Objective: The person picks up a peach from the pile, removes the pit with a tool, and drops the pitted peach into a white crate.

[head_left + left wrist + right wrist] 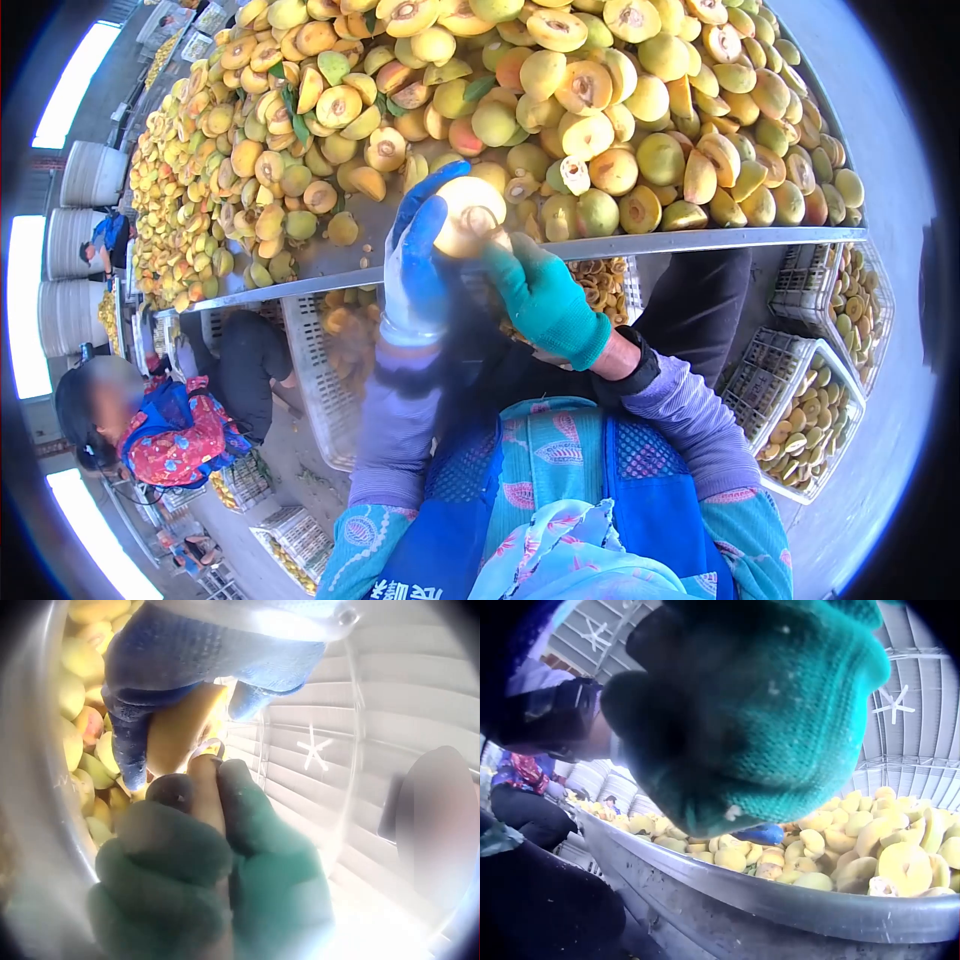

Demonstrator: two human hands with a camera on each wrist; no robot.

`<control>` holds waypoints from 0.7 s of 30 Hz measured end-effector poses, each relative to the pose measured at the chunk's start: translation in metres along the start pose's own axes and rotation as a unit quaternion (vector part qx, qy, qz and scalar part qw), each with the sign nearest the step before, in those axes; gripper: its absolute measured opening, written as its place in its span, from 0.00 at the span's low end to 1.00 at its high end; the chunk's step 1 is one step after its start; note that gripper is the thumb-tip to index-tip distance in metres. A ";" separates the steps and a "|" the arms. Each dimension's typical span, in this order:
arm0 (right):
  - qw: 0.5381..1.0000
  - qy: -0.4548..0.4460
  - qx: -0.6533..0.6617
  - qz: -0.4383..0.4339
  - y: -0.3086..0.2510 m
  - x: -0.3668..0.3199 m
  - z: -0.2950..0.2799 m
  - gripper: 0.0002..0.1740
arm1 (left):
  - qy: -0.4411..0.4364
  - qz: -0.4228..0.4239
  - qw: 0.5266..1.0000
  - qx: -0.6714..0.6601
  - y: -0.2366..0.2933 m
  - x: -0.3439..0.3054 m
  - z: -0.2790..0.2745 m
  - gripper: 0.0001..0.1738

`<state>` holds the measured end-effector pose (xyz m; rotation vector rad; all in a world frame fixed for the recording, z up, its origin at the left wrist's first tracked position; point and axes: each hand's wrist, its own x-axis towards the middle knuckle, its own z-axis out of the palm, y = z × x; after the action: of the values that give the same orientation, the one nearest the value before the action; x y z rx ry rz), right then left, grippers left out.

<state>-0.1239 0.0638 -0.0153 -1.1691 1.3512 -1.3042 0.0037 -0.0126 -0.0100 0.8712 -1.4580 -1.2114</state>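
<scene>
- We see the left hand (415,265) in a blue glove curled round a pale yellow cut peach half (470,215), held up just in front of the grey metal table rim (700,240)
- The right hand (545,300) in a green glove is tight round a small wooden tool (206,776) with a wire loop
- The loop touches the peach half, so the two hands are close together
- We think the loop could slip off the wet fruit and poke the blue glove, because the glove sits right next to it
- We think the peach half could squash or pop out and drop if the left hand squeezes too hard or too soft
- We count two hands, one peach half held and one wooden tool
- The big heap (560,90) of yellow peaches on the table has too many to count
- We count two white plastic crates (800,400) of cut fruit at the right
- We count three white barrels (90,175) far off at the left
</scene>
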 end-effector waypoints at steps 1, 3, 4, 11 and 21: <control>0.999 0.002 0.032 -0.003 0.004 -0.001 0.004 0.19 | 0.003 -0.021 0.999 -0.034 0.000 -0.001 -0.001 0.17; 0.998 0.001 0.068 0.001 0.008 -0.001 0.006 0.19 | -0.028 0.007 0.999 -0.014 0.006 0.002 -0.003 0.17; 0.997 -0.002 0.071 0.008 0.009 -0.001 0.006 0.19 | -0.014 -0.020 0.999 -0.044 0.005 0.001 -0.003 0.17; 0.992 0.012 0.128 0.006 0.017 -0.005 0.013 0.19 | -0.003 0.001 0.995 0.097 -0.009 0.000 -0.003 0.16; 0.968 -0.058 0.222 0.097 0.016 0.001 0.018 0.23 | -0.013 -0.101 0.991 -0.083 0.016 0.005 0.011 0.13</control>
<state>-0.1065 0.0600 -0.0317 -0.7702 0.9913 -1.2879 -0.0071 -0.0109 0.0072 0.9075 -1.2906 -1.4765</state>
